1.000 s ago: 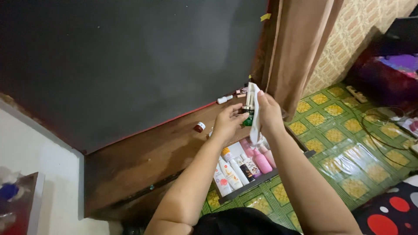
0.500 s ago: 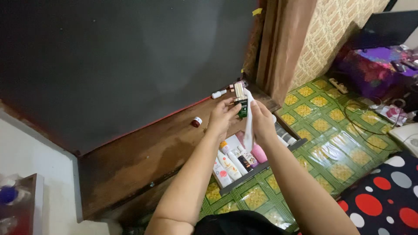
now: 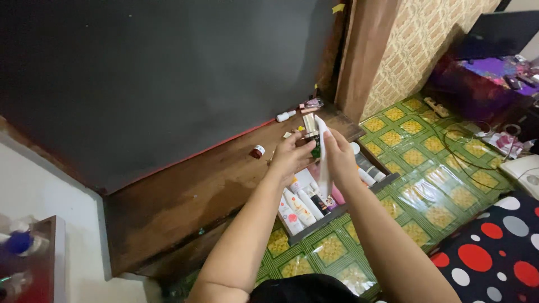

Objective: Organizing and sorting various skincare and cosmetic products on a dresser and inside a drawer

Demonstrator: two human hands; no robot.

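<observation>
My left hand [image 3: 292,154] and my right hand [image 3: 339,156] are raised together over an open drawer. Between them is a small dark green bottle [image 3: 316,147] with a pale gold cap, pinched by the left fingers. My right hand grips a white cloth or tissue [image 3: 323,168] that hangs down against the bottle. Below the hands the drawer [image 3: 314,227] holds several white and pink tubes and bottles [image 3: 297,205] lying side by side.
A dark wooden shelf [image 3: 185,196] carries a small red-capped jar [image 3: 257,151], a white bottle [image 3: 285,116] and small items by the dark board [image 3: 168,73]. Green patterned floor [image 3: 438,174], cables, a spotted cushion [image 3: 494,252] lie to the right. A curtain [image 3: 370,50] hangs behind.
Both hands stay together on the bottle and cloth. The view has shifted slightly, so the hands sit a little lower and further left in the frame.
</observation>
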